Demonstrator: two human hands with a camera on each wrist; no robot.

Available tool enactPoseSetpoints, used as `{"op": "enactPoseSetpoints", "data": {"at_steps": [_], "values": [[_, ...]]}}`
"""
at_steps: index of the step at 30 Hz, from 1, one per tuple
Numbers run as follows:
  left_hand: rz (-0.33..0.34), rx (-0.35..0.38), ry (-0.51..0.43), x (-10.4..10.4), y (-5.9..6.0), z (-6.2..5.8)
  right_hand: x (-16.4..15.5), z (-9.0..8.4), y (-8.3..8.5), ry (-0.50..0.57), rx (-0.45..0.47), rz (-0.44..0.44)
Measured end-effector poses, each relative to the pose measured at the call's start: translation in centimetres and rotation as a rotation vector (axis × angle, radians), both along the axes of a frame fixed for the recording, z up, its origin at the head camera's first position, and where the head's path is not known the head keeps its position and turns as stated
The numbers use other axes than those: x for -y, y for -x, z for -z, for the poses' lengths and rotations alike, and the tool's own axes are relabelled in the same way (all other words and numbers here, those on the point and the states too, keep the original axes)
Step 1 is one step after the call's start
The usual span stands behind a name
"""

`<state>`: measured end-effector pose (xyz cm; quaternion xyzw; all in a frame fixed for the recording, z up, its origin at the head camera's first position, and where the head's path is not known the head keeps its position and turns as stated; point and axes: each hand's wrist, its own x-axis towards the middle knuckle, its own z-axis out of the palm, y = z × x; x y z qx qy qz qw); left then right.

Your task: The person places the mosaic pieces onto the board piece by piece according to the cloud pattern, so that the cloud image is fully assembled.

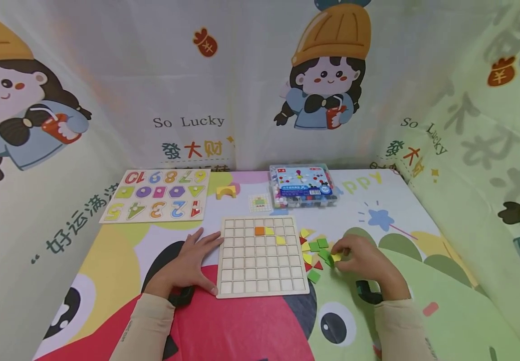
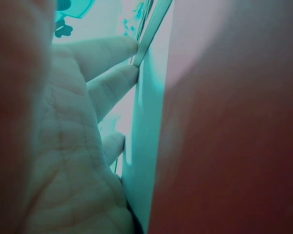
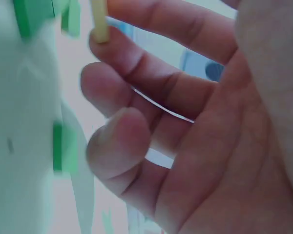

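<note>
Yellow tile (image 1: pixel 336 257) pinched at the fingertips of the right hand (image 1: pixel 362 260), just right of the loose tile pile (image 1: pixel 315 253) on the counter (image 1: pixel 422 240). Grid board (image 1: pixel 262 255) lies to the left of that hand, between both hands; the right is nearer the pile. Right-wrist view: fingers (image 3: pixel 136 63) curled, tile (image 3: pixel 99 22) at their tips. Left hand (image 1: pixel 192 263) flat, fingers straight, resting against the board's left edge.
</note>
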<state>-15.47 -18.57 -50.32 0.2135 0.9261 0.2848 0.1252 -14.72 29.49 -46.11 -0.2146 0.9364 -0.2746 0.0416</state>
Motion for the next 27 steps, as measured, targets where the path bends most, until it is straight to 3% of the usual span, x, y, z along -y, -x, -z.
{"op": "enactPoseSetpoints", "data": {"at_steps": [9, 16, 27], "values": [[0.013, -0.010, -0.003, 0.0, 0.0, 0.0, 5.8, -0.6, 0.4, -0.051, -0.103, -0.042], [0.008, -0.012, -0.003, 0.0, 0.1, 0.2, 10.7, -0.8, 1.6, -0.153, -0.088, -0.031], [0.020, -0.024, 0.004, -0.1, 0.0, 0.1, 13.2, 1.1, 2.2, -0.177, -0.166, -0.033]]}}
